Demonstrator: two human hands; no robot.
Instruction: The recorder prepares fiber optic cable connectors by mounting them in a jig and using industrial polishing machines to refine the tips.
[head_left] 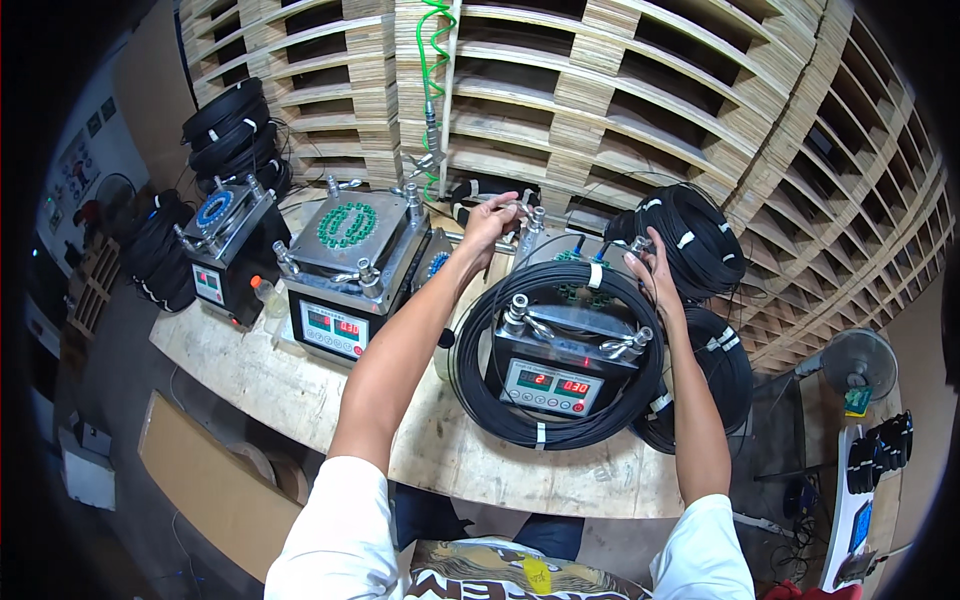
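A bundle of black cable [540,434], tied with white bands, hangs in a loop around the front of a metal polishing machine [597,345] with a red digital display. My left hand [490,222] reaches to the machine's back left corner, its fingers closed on a metal clamp lever [526,207]. At the back right corner my right hand [654,270] has thumb and fingers around another clamp lever [638,243]. Between the hands, blue-ended connectors [578,250] sit by the green holder on top, partly covered by the cable. Two front clamps [517,312] stand at the near corners.
Two similar machines [345,265] stand to the left on the wooden bench [420,455]. Cable coils [690,240] are stacked on the right, more at the far left. Wooden pallets [640,100] rise behind. A green coiled air hose [432,60] hangs there. A fan [858,365] stands right.
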